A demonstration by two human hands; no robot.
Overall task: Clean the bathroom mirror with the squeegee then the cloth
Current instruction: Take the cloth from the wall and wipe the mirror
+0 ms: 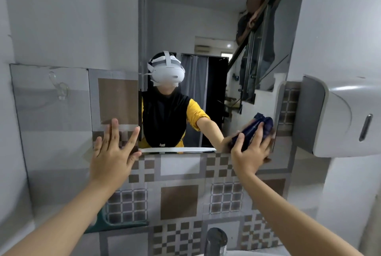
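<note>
Tap [216, 239] nearest, bottom edge. Left hand [112, 152] flat on tiled wall [179, 200], fingers spread open, empty, beside mirror's near-left corner. Right hand [250, 150] presses dark blue cloth [261, 125] against mirror [206, 29] at lower right corner, fingers curled over it. Squeegee not visible; cloth stage judged underway, upper glass seemingly left.

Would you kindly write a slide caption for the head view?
Right hand wipes the mirror's lower right corner with a dark blue cloth; left hand braces flat on the wall.
</note>
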